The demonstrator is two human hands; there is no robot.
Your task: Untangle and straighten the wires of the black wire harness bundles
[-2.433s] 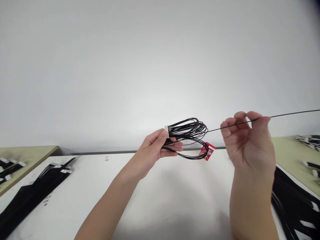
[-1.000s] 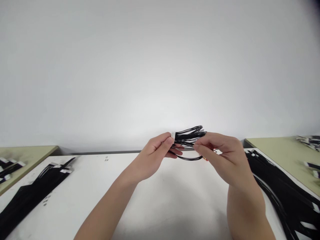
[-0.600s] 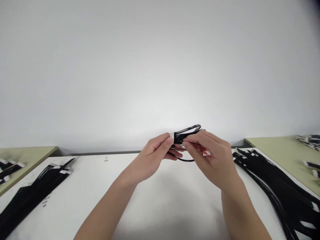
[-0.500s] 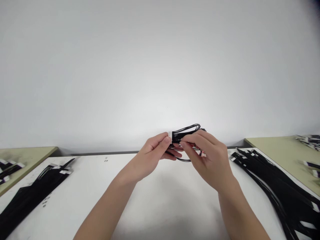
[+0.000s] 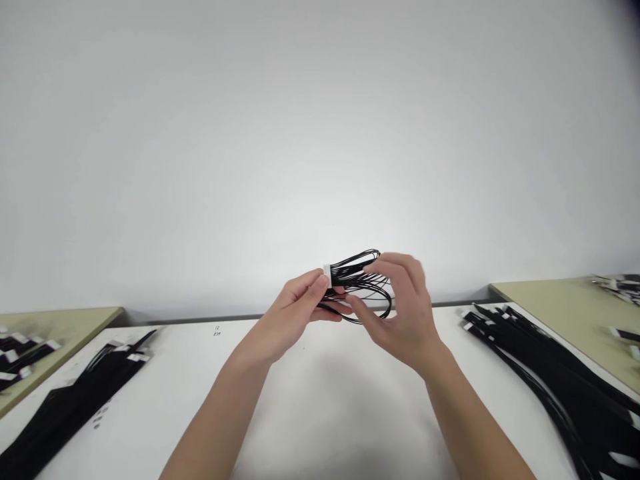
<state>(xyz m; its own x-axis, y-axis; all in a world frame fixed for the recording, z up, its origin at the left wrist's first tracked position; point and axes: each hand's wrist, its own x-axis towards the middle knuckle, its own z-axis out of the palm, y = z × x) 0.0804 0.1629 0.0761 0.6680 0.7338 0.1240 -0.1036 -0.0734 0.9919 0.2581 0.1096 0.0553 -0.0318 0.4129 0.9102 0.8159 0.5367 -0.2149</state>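
A coil of thin black wires (image 5: 361,288) with a small white connector (image 5: 327,272) at its left end is held up above the white table (image 5: 325,413). My left hand (image 5: 300,313) pinches the coil at the connector between thumb and fingers. My right hand (image 5: 400,313) curls around the coil's right side, thumb under the loops and fingers over them.
A long heap of black wire harnesses (image 5: 550,380) with white connectors lies on the table's right side, another heap (image 5: 70,407) on its left. Olive-green tables (image 5: 575,307) stand at both sides with more harnesses (image 5: 20,347). A plain white wall rises behind.
My right hand let go of the stretched single wire and came in to the coil, closing around its loops. Both hands drifted slightly left. The red packet behind the coil is now hidden.
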